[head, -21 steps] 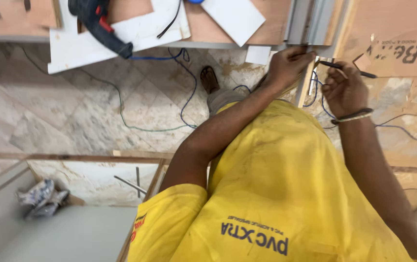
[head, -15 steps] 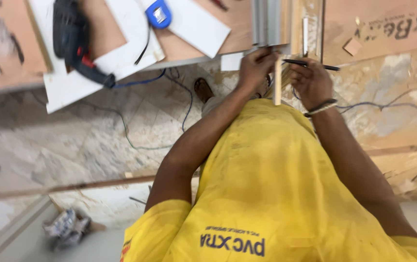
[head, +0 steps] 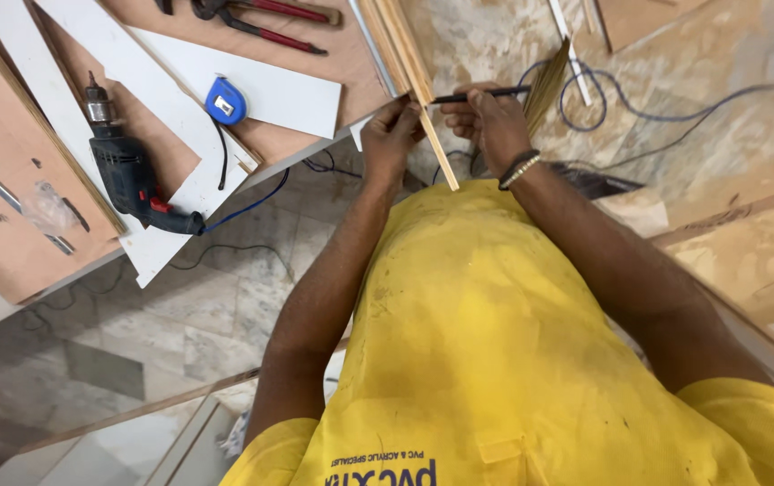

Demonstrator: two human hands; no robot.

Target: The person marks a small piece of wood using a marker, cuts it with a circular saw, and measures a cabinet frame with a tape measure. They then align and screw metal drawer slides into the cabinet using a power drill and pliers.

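My left hand (head: pixel 393 133) pinches thin wooden strip (head: pixel 429 108), fingers closed round it. My right hand (head: pixel 492 121) grips dark pencil (head: pixel 481 93) shut, tip touching strip beside left fingers. Drill (head: pixel 130 175), blue tape measure (head: pixel 225 101) lie on boards, well apart.

Our hands (head: pixel 441 126) are hiding where the pencil (head: pixel 481 93) is meeting the wooden strip (head: pixel 414 72); the top edge is cutting off the strip and the pliers (head: pixel 252 13).

A thin pale wooden strip (head: pixel 430 108) lies slanted, a dark pencil (head: pixel 481 93) crossing it.
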